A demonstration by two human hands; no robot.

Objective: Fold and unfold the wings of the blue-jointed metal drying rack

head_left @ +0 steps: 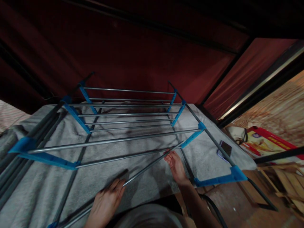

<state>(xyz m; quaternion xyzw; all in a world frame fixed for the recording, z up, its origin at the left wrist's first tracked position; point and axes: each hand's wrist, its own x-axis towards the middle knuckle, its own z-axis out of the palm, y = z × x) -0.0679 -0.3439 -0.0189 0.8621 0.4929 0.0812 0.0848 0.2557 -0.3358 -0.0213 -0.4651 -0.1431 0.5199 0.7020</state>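
Observation:
A loose grey metal tube slants across the near part of a rack frame. My left hand is closed around its lower stretch. Near its upper end, the fingertips of my right hand pinch the tube. The rack lies on its side, with dark side poles, blue plastic brackets and several grey crossbars. One crossbar spans two brackets just beyond my hands. Closest to me on the right, a blue bracket shows no crossbar fitted. Part of the held tube is hidden under my left hand.
A grey fleecy cover lies beneath the rack. Several dark tubes lie at the left. A phone rests by the right pole. Beyond the right edge are a red and yellow box and wooden pieces. Dark red fabric hangs behind.

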